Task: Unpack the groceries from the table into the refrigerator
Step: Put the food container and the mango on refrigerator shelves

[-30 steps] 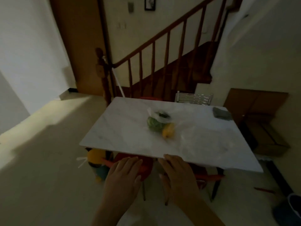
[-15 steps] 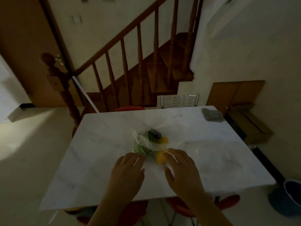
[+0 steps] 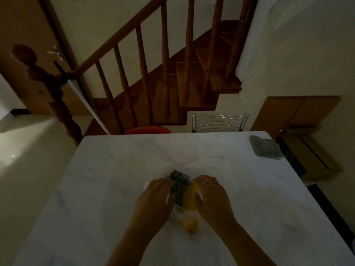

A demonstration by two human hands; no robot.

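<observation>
Dim stairs behind, marble bench (image 3: pixel 115 169) below: your left hand (image 3: pixel 153 198) and right hand (image 3: pixel 213 198) cup the produce bag (image 3: pixel 184 200) at lower centre, fingers (image 3: pixel 203 179) curled against its sides.

- No legible text, labels, brands or numbers in the head view.
- Plastic bag (image 3: pixel 184 214) on table (image 3: pixel 107 169): no print readable; lighting dim.
</observation>
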